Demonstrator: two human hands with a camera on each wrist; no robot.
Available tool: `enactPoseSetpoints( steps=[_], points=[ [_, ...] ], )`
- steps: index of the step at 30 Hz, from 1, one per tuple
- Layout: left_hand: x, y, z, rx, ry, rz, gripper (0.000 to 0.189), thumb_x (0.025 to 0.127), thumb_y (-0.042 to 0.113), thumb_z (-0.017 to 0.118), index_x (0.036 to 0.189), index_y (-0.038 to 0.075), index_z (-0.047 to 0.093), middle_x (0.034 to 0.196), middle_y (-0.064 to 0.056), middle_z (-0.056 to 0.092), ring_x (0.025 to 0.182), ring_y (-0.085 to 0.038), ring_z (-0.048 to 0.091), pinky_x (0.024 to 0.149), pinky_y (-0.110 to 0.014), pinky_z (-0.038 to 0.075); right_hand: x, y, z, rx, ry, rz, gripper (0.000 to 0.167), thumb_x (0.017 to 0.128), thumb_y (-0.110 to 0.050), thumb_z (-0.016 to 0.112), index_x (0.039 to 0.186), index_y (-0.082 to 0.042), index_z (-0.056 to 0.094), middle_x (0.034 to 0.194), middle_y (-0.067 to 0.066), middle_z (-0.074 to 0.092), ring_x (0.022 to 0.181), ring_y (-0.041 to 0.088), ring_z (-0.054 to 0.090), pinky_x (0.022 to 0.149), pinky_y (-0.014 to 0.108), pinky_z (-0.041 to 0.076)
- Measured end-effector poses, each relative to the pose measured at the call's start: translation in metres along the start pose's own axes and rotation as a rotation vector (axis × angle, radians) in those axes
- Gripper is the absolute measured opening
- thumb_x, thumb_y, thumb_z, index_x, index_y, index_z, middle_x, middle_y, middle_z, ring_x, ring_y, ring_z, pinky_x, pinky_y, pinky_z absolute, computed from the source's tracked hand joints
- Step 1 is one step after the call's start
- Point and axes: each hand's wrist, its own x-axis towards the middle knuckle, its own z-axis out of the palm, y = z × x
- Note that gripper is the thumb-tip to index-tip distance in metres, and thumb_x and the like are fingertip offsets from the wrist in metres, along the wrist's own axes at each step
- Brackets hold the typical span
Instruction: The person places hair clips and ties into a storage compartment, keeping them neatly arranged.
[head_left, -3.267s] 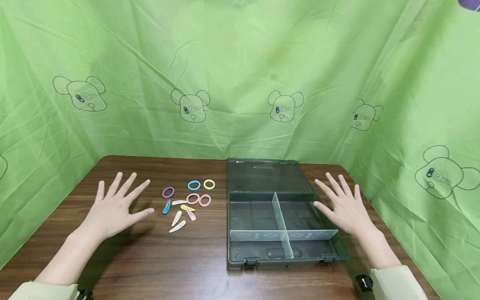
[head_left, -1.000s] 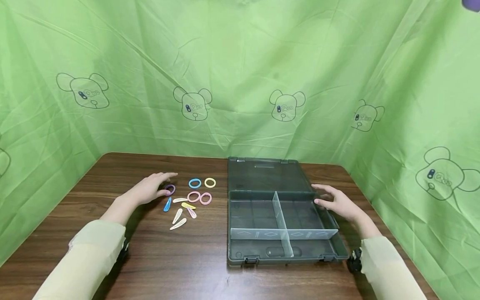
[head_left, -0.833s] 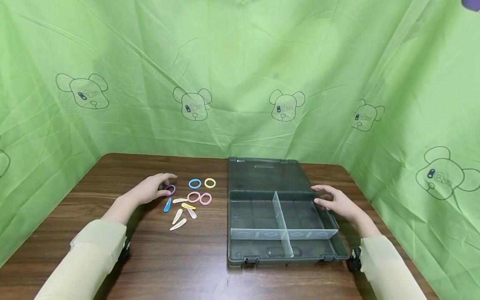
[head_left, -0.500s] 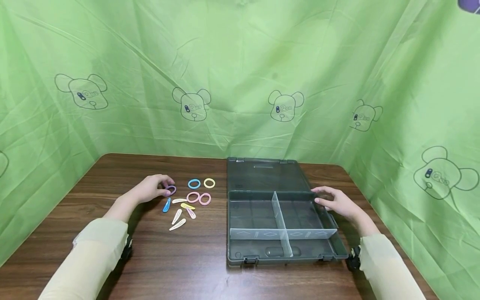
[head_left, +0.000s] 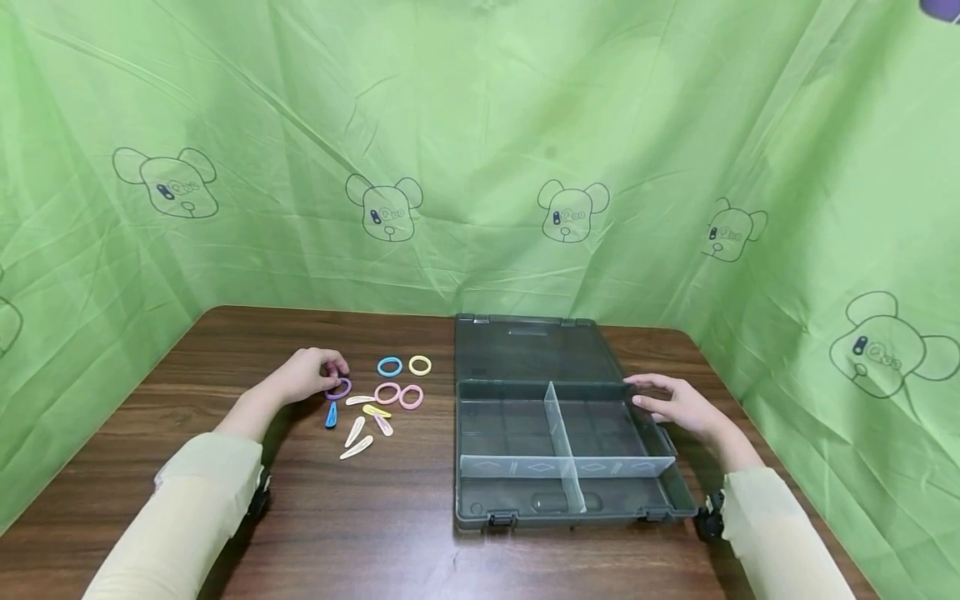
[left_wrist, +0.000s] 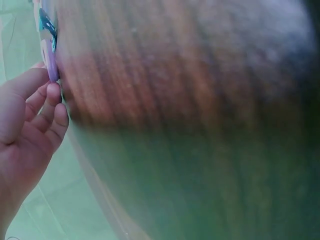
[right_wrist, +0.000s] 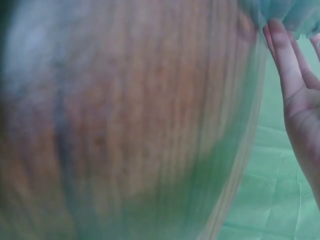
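Observation:
My left hand (head_left: 306,375) pinches a purple hair tie (head_left: 347,392) between thumb and fingertips at the left of the table. In the left wrist view the same purple hair tie (left_wrist: 53,70) shows at the fingertips. A blue snap hair clip (head_left: 331,415) lies just nearer than the tie. My right hand (head_left: 678,408) touches the right side of a dark, see-through divided box (head_left: 480,527), fingers extended along its edge and thumb at the rim. The box's lid (head_left: 536,354) lies folded back behind it. In the right wrist view, straight fingers (right_wrist: 287,60) reach the box's edge.
Blue (head_left: 389,367), yellow (head_left: 420,365) and two pink hair ties (head_left: 411,397) lie between left hand and box. Cream clips (head_left: 356,448), a yellow clip (head_left: 377,412) and a pink clip (head_left: 383,425) are nearer. Clear dividers (head_left: 558,425) cross inside the box. Green cloth (head_left: 480,150) surrounds the table.
My left hand came in from spread at the left and now pinches the purple hair tie, shifted slightly nearer. The blue clip has turned slightly. My right hand moved from hovering to the box's side.

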Motion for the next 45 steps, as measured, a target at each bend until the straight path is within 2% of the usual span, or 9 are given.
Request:
enactPoseSetpoints(
  steps=[5, 13, 17, 20, 26, 34, 41, 45],
  points=[
    [0.000, 0.003, -0.001, 0.007, -0.005, -0.004, 0.012, 0.077, -0.001, 0.064, 0.087, 0.005, 0.066, 0.070, 0.002, 0.060, 0.067, -0.012, 0.053, 0.064, -0.029, 0.041, 0.000, -0.003, -0.002, 0.011, -0.022, 0.007, 0.047, 0.091, -0.027, 0.062, 0.134, -0.012, 0.050, 0.134, 0.022, 0.044, 0.104, 0.009, 0.058, 0.078, 0.038, 0.053],
    [0.000, 0.008, -0.004, 0.043, 0.048, -0.003, 0.010, 0.076, 0.002, 0.066, 0.084, 0.008, 0.068, 0.067, 0.004, 0.061, 0.065, -0.009, 0.052, 0.064, -0.030, 0.041, -0.004, -0.004, -0.006, 0.104, -0.090, 0.028, 0.052, 0.093, -0.018, 0.058, 0.141, -0.010, 0.040, 0.137, 0.026, 0.036, 0.109, 0.017, 0.058, 0.074, 0.039, 0.053],
    [0.001, 0.014, -0.007, 0.047, 0.070, -0.024, 0.008, 0.077, 0.004, 0.067, 0.082, 0.010, 0.069, 0.067, 0.005, 0.062, 0.065, -0.009, 0.053, 0.064, -0.030, 0.042, -0.005, -0.005, -0.007, 0.105, -0.107, 0.032, 0.053, 0.093, -0.019, 0.058, 0.142, -0.011, 0.040, 0.140, 0.026, 0.034, 0.108, 0.013, 0.058, 0.073, 0.039, 0.052],
    [0.002, 0.019, -0.011, 0.045, 0.073, -0.026, 0.008, 0.077, 0.004, 0.066, 0.082, 0.009, 0.069, 0.067, 0.005, 0.061, 0.064, -0.010, 0.052, 0.063, -0.030, 0.041, -0.005, -0.004, -0.007, 0.093, -0.110, 0.048, 0.052, 0.093, -0.019, 0.058, 0.142, -0.014, 0.041, 0.143, 0.024, 0.032, 0.112, 0.017, 0.057, 0.076, 0.039, 0.051],
    [0.004, 0.034, -0.018, 0.043, 0.081, -0.033, 0.006, 0.077, 0.004, 0.066, 0.082, 0.007, 0.069, 0.066, 0.003, 0.060, 0.062, -0.011, 0.049, 0.060, -0.029, 0.039, -0.007, -0.001, -0.008, 0.116, -0.125, 0.077, 0.052, 0.094, -0.023, 0.057, 0.143, -0.017, 0.040, 0.148, 0.022, 0.025, 0.124, 0.038, 0.045, 0.081, 0.040, 0.050],
    [0.003, 0.054, -0.028, 0.049, 0.109, -0.050, 0.007, 0.076, 0.005, 0.066, 0.081, 0.007, 0.069, 0.067, 0.003, 0.061, 0.063, -0.012, 0.049, 0.060, -0.029, 0.039, -0.005, -0.003, -0.005, 0.180, -0.147, 0.112, 0.055, 0.093, -0.022, 0.057, 0.144, -0.017, 0.038, 0.149, 0.021, 0.020, 0.119, 0.022, 0.049, 0.081, 0.041, 0.052],
    [0.009, 0.082, -0.029, 0.027, 0.142, -0.023, 0.009, 0.076, 0.004, 0.064, 0.081, 0.009, 0.070, 0.067, 0.003, 0.061, 0.063, -0.012, 0.050, 0.061, -0.029, 0.040, -0.007, 0.002, -0.004, 0.189, -0.129, 0.138, 0.055, 0.094, -0.025, 0.057, 0.145, -0.021, 0.038, 0.151, 0.018, 0.019, 0.126, 0.030, 0.043, 0.080, 0.039, 0.052],
    [0.013, 0.101, -0.032, 0.011, 0.145, -0.009, 0.008, 0.078, 0.005, 0.064, 0.081, 0.010, 0.070, 0.067, 0.003, 0.061, 0.062, -0.011, 0.051, 0.061, -0.029, 0.041, -0.008, 0.001, -0.004, 0.141, -0.116, 0.119, 0.053, 0.094, -0.026, 0.057, 0.144, -0.024, 0.039, 0.151, 0.020, 0.022, 0.122, 0.025, 0.047, 0.078, 0.036, 0.052]
  ],
)
